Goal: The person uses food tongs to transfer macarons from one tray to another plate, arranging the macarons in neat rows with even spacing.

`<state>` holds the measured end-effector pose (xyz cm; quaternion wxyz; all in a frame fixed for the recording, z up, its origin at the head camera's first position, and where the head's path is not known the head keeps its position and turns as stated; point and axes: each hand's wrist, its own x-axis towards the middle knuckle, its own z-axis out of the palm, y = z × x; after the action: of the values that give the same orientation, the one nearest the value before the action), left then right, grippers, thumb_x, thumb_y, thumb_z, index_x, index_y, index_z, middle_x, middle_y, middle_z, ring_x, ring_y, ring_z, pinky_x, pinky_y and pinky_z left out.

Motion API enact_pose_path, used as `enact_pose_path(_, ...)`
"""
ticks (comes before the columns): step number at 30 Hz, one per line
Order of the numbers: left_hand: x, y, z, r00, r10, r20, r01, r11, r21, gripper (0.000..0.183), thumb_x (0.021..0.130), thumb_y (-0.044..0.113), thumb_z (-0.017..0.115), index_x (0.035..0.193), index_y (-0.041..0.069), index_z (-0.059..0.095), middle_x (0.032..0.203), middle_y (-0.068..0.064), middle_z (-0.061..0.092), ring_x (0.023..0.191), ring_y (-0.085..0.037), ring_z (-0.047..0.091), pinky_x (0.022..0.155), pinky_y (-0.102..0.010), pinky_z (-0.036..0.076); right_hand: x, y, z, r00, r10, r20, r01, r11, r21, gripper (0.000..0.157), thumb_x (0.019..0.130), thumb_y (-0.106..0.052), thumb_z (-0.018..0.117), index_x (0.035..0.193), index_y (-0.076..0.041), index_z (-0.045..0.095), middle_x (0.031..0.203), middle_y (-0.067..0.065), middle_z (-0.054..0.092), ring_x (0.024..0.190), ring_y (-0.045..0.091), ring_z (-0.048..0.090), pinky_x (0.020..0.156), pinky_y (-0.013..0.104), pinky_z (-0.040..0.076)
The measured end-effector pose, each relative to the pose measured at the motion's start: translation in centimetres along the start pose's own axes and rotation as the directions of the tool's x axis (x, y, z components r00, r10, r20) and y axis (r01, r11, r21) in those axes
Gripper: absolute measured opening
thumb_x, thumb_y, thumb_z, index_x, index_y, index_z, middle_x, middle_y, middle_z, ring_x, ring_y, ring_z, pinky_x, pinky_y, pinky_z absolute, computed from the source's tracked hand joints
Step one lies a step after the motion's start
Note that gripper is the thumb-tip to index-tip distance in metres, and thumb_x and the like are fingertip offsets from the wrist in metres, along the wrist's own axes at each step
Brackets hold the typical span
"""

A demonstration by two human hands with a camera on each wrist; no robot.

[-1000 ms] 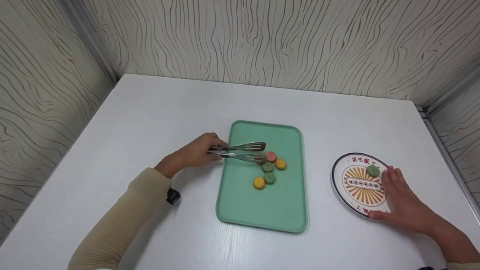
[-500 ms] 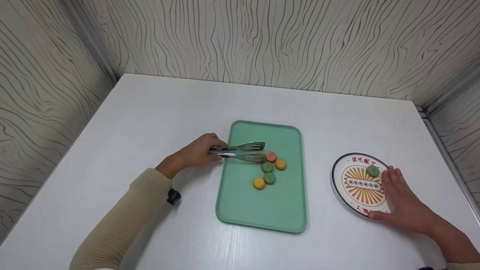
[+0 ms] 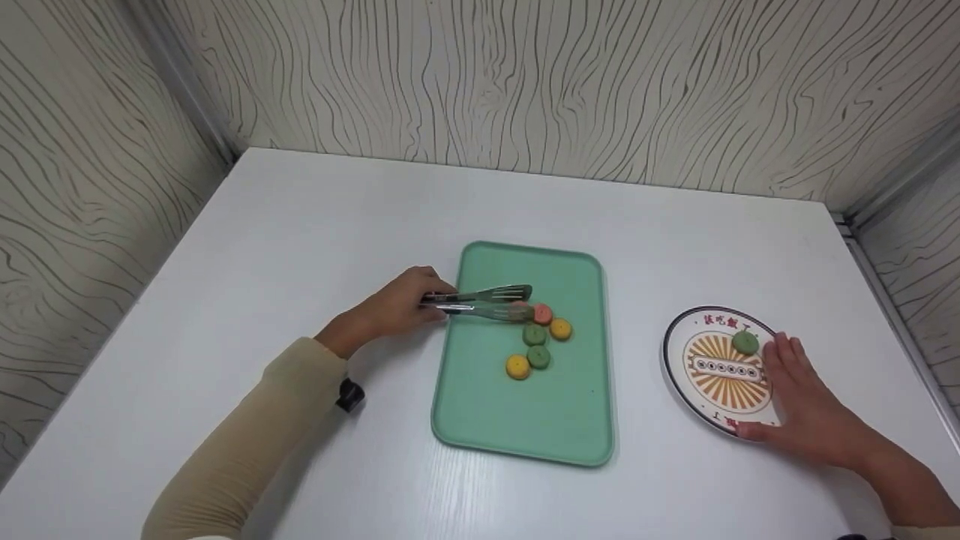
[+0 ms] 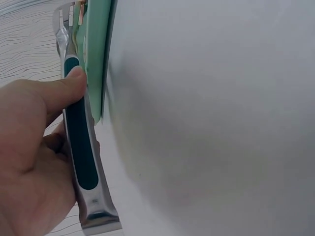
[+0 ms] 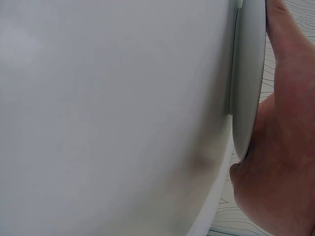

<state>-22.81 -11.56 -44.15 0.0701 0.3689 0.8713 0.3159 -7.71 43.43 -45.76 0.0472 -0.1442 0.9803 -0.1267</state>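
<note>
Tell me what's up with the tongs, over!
Left grip holding tongs over tray. Right grip touching plate. Possible snag: round pieces bunched close together.

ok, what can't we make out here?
Head view: whether the tongs grip anything; their own blades cover the spot.
Head view: right part of the plate, behind the right hand.
Head view: right sleeve, cut off by the frame's corner.
Right wrist view: plate's printed face, turned away.

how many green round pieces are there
3 visible. On the tray: a far green piece and a near green piece. On the plate: a third green piece, near the right hand. The tongs may hide more.
</note>
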Motion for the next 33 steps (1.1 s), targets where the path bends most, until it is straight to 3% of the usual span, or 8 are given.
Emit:
enact_pose_path(14, 0.03, 0.06, 0.04, 1.0, 0.01, -0.025, -0.011, 1.0, -0.013, 0.026, 0.082, 0.008, 0.071, 0.107, 0.003, 0.07, 0.087, -0.008, 0.06, 0.076, -0.021, 0.046, 0.068, -0.028, 0.038, -0.1, -0.21, 0.02, 1.0, 0.002, -0.009, -0.002, 1.0, -0.002, 0.122, 0.072, -0.053, 0.074, 0.146, 0.008, -0.002, 0.152, 0.025, -0.011, 0.139, 0.031, -0.02, 0.094, 0.01, -0.017)
enact_pose_path(33, 0.05, 0.12, 0.19, 0.999, 0.011, -0.047, -0.011, 1.0, -0.001, 0.022, 0.083, 0.006, 0.07, 0.106, 0.004, 0.071, 0.086, -0.006, 0.061, 0.077, -0.02, 0.047, 0.069, -0.028, 0.039, -0.11, -0.18, -0.08, 1.0, -0.012, -0.017, 0.012, 1.0, 0.008, 0.121, 0.072, -0.049, 0.075, 0.146, 0.009, -0.001, 0.152, 0.025, -0.01, 0.139, 0.031, -0.02, 0.095, 0.01, -0.016)
